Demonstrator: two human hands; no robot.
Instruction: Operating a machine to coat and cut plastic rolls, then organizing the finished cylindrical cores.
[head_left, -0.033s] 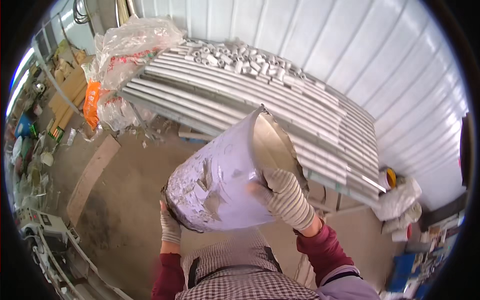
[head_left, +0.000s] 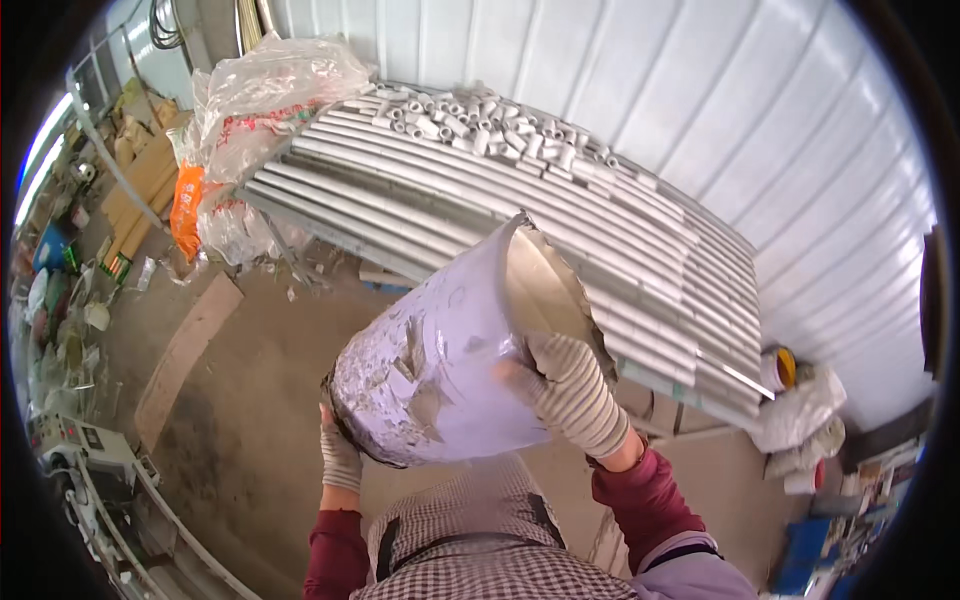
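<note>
A worn pale lavender bucket (head_left: 470, 370) hangs in front of me, tilted on its side. Its ragged-rimmed mouth points to the upper right, and the lower wall is crusted with torn, flaking grey material. At the bottom end, my left hand (head_left: 341, 455) supports the base, its fingers partly hidden behind the bucket. My right hand (head_left: 575, 392) is closed over the rim on the near side, with a finger lying on the outer wall. Both hands wear striped knit gloves that leave fingertips bare. Part of the pale inside shows; its bottom is hidden.
Beyond the bucket stands a low rack of grey tubes (head_left: 400, 170), with many short tube pieces (head_left: 480, 120) heaped at its back. Clear plastic bags (head_left: 270, 90) sit at its left end. A board (head_left: 190, 350) lies on the floor; a machine (head_left: 95, 450) stands lower left.
The view has shifted very slightly, so the rack sits a touch further right. Both hands keep the same hold on the bucket.
</note>
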